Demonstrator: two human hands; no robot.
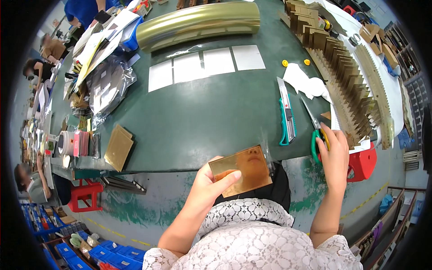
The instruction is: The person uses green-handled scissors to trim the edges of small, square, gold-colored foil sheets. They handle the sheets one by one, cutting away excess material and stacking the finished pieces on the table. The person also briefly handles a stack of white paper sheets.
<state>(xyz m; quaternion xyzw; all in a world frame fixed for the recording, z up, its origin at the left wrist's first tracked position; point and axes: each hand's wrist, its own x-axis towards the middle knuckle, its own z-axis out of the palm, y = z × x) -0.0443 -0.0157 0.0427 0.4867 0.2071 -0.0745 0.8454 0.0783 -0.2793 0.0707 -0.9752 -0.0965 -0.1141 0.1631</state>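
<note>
Left hand [204, 186] holds a gold plate [253, 173]; right hand [335, 155] touches scissors [316, 126], grip unclear, just right of a knife [287, 114].

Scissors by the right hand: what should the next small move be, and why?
Probably lift the scissors with the right hand: it is at their green and yellow handles, while the left hand holds a gold plate with what looks like clear film jutting past its edge.
</note>
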